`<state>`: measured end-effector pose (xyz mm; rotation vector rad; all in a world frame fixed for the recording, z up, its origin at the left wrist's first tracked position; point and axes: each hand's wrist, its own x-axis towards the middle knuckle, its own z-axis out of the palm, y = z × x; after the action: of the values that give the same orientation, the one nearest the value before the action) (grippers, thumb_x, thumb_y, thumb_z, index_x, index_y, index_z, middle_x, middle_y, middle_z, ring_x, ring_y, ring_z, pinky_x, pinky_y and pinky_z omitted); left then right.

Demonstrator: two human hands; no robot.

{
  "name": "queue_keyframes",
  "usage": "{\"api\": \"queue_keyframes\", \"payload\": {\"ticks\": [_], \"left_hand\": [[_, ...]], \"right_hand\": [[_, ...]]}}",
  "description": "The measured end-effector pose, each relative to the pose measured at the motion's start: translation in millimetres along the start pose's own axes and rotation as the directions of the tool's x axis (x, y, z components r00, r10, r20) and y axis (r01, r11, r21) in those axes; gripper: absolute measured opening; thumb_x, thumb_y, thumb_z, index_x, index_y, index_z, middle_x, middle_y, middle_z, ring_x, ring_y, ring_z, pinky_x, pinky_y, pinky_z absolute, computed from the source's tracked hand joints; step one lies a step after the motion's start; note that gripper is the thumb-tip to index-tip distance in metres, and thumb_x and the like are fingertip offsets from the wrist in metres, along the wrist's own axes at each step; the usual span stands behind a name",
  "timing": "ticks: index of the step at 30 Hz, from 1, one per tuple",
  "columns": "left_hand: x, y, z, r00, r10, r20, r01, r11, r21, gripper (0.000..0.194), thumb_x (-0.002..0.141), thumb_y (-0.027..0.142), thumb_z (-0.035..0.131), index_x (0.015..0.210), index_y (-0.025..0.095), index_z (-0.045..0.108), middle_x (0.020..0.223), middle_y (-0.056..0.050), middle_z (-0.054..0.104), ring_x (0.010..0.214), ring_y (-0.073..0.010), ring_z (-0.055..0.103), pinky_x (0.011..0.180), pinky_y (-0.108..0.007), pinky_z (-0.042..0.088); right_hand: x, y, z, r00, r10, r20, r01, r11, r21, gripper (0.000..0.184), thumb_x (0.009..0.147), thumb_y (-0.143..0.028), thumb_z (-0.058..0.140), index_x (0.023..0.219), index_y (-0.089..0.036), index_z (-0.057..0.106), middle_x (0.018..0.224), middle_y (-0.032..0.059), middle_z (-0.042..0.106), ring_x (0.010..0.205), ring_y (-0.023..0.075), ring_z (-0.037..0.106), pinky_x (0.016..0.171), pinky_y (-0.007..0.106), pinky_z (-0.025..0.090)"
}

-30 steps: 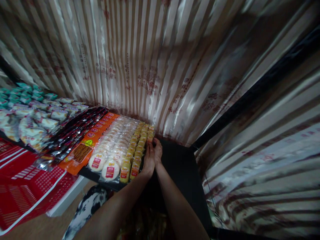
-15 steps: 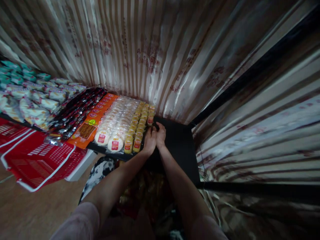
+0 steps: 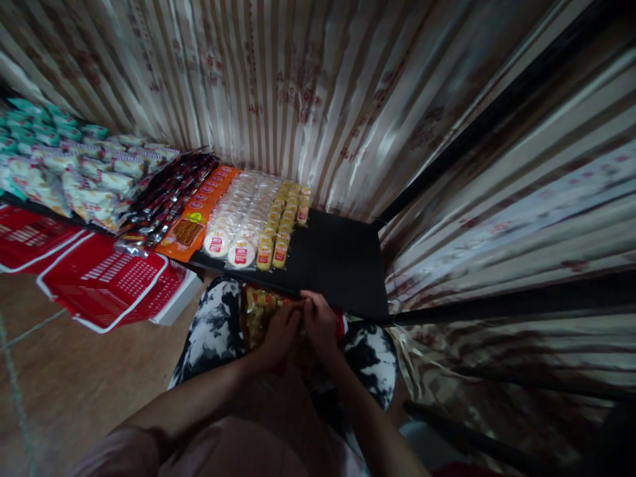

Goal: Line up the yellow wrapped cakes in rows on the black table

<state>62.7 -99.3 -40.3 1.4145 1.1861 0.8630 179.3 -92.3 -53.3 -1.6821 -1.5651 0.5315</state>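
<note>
On my lap, between my knees, sits a bag of small yellow-wrapped snacks [image 3: 259, 306]. Over it are my left hand [image 3: 282, 328] and, touching or nearly touching it, my right hand [image 3: 320, 323]. The fingers of both are curled in, with tips close together. Anything between them is hidden. Just beyond, on the black shelf [image 3: 342, 265], stand rows of yellow-wrapped snacks [image 3: 279, 238], with a shorter row [image 3: 303, 204] at their right. Left of these lie two rows of round white crackers [image 3: 242, 252] in clear wrappers.
Further left on the shelf are an orange snack packet [image 3: 186, 228], dark shiny packets [image 3: 163, 199], white bags [image 3: 92, 189] and green packets [image 3: 37, 126]. Red baskets [image 3: 109, 278] stand below. A striped curtain [image 3: 278, 86] hangs behind, and a black bar [image 3: 477, 142] slants along the right.
Both my hands have drawn back from the shelf beside the yellow-wrapped snacks, down to the bag on my lap. The view has shifted, showing more of my knees and the bag.
</note>
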Motion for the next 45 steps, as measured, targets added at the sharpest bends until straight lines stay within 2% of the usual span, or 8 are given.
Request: {"api": "queue_keyframes", "payload": {"ticks": [4, 10, 15, 20, 24, 29, 36, 45], "left_hand": [[-15.1, -41.3, -18.6, 0.961, -0.277, 0.001, 0.258, 0.896, 0.361, 0.035, 0.080, 0.015, 0.040, 0.111, 0.012, 0.056, 0.117, -0.013, 0.059, 0.112, -0.0215, 0.052, 0.101, -0.035, 0.036], [-12.8, -69.4, -13.8, 0.927, -0.368, 0.076, 0.297, 0.840, 0.454, 0.041, 0.075, 0.010, 0.041, 0.113, 0.008, 0.056, 0.120, -0.018, 0.057, 0.113, -0.0253, 0.052, 0.100, -0.037, 0.037], [-15.0, -71.7, -10.4, 0.927, -0.371, 0.053, 0.314, 0.847, 0.428, 0.040, 0.073, 0.010, 0.042, 0.110, 0.011, 0.057, 0.116, -0.014, 0.061, 0.110, -0.0234, 0.055, 0.098, -0.035, 0.039], [-16.4, -68.2, -17.3, 0.976, -0.210, 0.064, 0.167, 0.898, 0.407, 0.055, 0.070, 0.007, 0.046, 0.125, 0.014, 0.048, 0.132, -0.012, 0.048, 0.124, -0.0212, 0.043, 0.106, -0.034, 0.032], [-17.4, -58.2, -20.2, 0.987, -0.062, 0.146, -0.006, 0.905, 0.425, 0.061, 0.070, 0.005, 0.047, 0.129, 0.022, 0.047, 0.144, -0.006, 0.034, 0.135, -0.0228, 0.027, 0.111, -0.040, 0.026], [-14.5, -46.8, -26.7, 0.990, 0.076, 0.116, -0.121, 0.879, 0.460, 0.041, 0.081, 0.011, 0.040, 0.118, 0.023, 0.056, 0.132, -0.006, 0.048, 0.125, -0.0198, 0.042, 0.105, -0.036, 0.035], [2.4, -30.3, -40.4, 0.985, 0.147, 0.090, -0.172, 0.891, 0.420, 0.031, 0.087, 0.027, 0.043, 0.113, 0.018, 0.057, 0.111, -0.009, 0.061, 0.106, -0.0204, 0.055, 0.096, -0.036, 0.043], [28.8, 3.1, -34.6, 0.995, 0.092, 0.041, -0.099, 0.970, 0.223, 0.035, 0.085, 0.034, 0.046, 0.112, 0.016, 0.058, 0.105, -0.006, 0.065, 0.094, -0.0178, 0.059, 0.088, -0.031, 0.047]], "right_hand": [[-35.1, 5.2, 21.8, 0.942, 0.221, 0.254, -0.116, 0.922, -0.370, 0.033, 0.087, -0.025, 0.041, 0.114, -0.018, 0.059, 0.114, 0.0099, 0.063, 0.104, 0.0225, 0.058, 0.089, 0.033, 0.043], [-33.7, 24.2, 43.3, 0.836, 0.433, 0.337, -0.238, 0.840, -0.488, 0.034, 0.089, -0.025, 0.042, 0.118, -0.015, 0.057, 0.107, 0.0140, 0.066, 0.097, 0.0226, 0.062, 0.082, 0.030, 0.043], [-34.2, 37.6, 42.3, 0.862, 0.422, 0.280, -0.312, 0.878, -0.364, 0.024, 0.080, -0.017, 0.047, 0.095, -0.017, 0.067, 0.094, 0.0102, 0.070, 0.090, 0.0232, 0.064, 0.077, 0.030, 0.045], [-39.5, 44.4, 26.1, 0.861, 0.449, 0.239, -0.469, 0.883, 0.031, 0.016, 0.069, -0.024, 0.055, 0.078, -0.021, 0.067, 0.081, 0.0026, 0.070, 0.082, 0.0218, 0.064, 0.074, 0.031, 0.048], [-41.6, 39.6, 10.1, 0.791, 0.489, 0.366, -0.600, 0.736, 0.313, 0.024, 0.065, -0.035, 0.058, 0.082, -0.020, 0.066, 0.077, 0.0015, 0.069, 0.074, 0.0203, 0.063, 0.066, 0.031, 0.050], [-36.3, 17.5, -6.9, 0.750, 0.416, 0.515, -0.634, 0.673, 0.380, 0.026, 0.069, -0.043, 0.058, 0.079, -0.021, 0.065, 0.078, 0.0022, 0.067, 0.072, 0.0175, 0.061, 0.063, 0.027, 0.048], [-16.1, -13.2, -22.0, 0.827, 0.380, 0.414, -0.552, 0.691, 0.467, 0.041, 0.075, -0.058, 0.054, 0.078, -0.018, 0.063, 0.074, 0.0024, 0.065, 0.069, 0.0170, 0.060, 0.063, 0.027, 0.047], [7.0, -12.1, -16.6, 0.922, 0.240, 0.304, -0.375, 0.752, 0.542, 0.044, 0.065, -0.043, 0.067, 0.101, -0.019, 0.063, 0.100, 0.0073, 0.069, 0.089, 0.0200, 0.064, 0.082, 0.032, 0.050]]}}
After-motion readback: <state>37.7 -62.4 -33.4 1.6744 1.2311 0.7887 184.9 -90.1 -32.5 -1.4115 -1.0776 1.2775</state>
